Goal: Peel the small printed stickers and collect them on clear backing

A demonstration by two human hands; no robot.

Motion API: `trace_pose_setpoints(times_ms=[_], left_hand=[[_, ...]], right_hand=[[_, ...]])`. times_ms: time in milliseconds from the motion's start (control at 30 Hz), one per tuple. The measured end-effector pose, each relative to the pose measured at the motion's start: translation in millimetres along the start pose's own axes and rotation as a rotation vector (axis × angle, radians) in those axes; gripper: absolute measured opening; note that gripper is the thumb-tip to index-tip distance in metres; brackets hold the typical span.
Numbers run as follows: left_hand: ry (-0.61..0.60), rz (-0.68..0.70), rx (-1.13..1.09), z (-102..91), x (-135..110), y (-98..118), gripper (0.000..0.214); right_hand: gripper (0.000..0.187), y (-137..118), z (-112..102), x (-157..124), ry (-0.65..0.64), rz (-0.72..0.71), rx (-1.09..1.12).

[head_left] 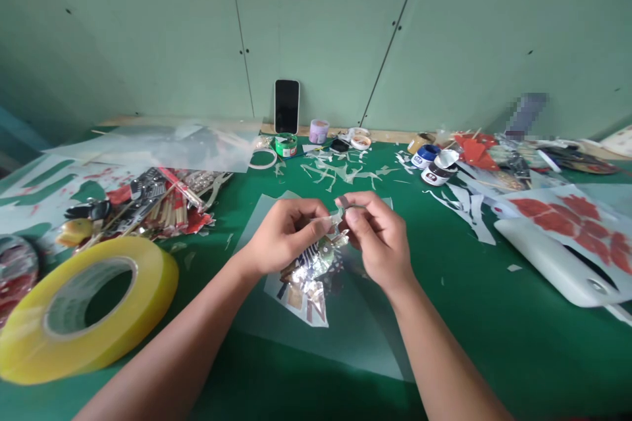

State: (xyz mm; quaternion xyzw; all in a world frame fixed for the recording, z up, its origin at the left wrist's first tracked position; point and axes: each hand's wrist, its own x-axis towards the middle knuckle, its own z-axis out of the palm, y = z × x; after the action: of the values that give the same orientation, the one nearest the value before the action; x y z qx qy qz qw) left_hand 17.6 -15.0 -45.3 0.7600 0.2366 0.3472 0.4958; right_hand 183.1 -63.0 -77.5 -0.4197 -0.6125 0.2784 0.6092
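Note:
My left hand (291, 233) is closed, with its thumb pressed on the upper end of a shiny painted plastic cutout (309, 296). The cutout is clear film with dark stripes and brown patches, and its lower part hangs below the fingers. Facing it, my right hand (380, 237) pinches the top edge of the same piece between thumb and forefinger. A small greyish strip shows at those fingertips; whether it belongs to the cutout I cannot tell. Beneath both hands lies a translucent plastic sheet (360, 335) on the green tabletop (474, 355).
A large roll of yellow tape (153, 296) lies at left, beside a pile of sticks and packets (168, 204). Film scraps (345, 171) are scattered ahead. Paint jars (439, 171) and a white-handled tool (553, 263) are at right. A phone (287, 107) leans on the wall.

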Motion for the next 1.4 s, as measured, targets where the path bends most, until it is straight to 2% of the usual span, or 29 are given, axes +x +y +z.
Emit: trace_pose_setpoints(times_ms=[200,400,633,733,933,1167,1400], left_hand=[[-0.064,0.008,-0.027,-2.2,0.0,2.4,0.042],[-0.096,-0.011,-0.048,-4.0,-1.9,5.8,0.042],[-0.105,-0.037,-0.1,-2.2,-3.0,6.6,0.044],[-0.114,-0.047,-0.115,-1.9,-3.4,6.3,0.044],[-0.089,-0.013,-0.123,-0.5,-3.5,6.3,0.045],[-0.064,0.011,-0.148,0.4,-3.7,5.8,0.047],[-0.094,-0.038,-0.143,-1.3,-5.4,6.4,0.045]], right_hand=[[0.017,2.1,-1.3,0.0,-0.187,0.084,0.147],[0.016,2.2,-1.6,-1.3,-0.189,0.039,0.196],[0.017,-0.9,-2.0,-2.4,-0.199,0.075,0.269],[0.015,-1.6,-2.6,-2.5,-0.202,0.049,0.272],[0.012,-3.2,-0.5,-1.8,-0.192,-0.039,0.262],[0.016,-2.3,-1.1,-1.1,-0.182,-0.05,0.207],[0.013,-3.7,-1.6,-1.3,-0.154,-0.121,0.16]])
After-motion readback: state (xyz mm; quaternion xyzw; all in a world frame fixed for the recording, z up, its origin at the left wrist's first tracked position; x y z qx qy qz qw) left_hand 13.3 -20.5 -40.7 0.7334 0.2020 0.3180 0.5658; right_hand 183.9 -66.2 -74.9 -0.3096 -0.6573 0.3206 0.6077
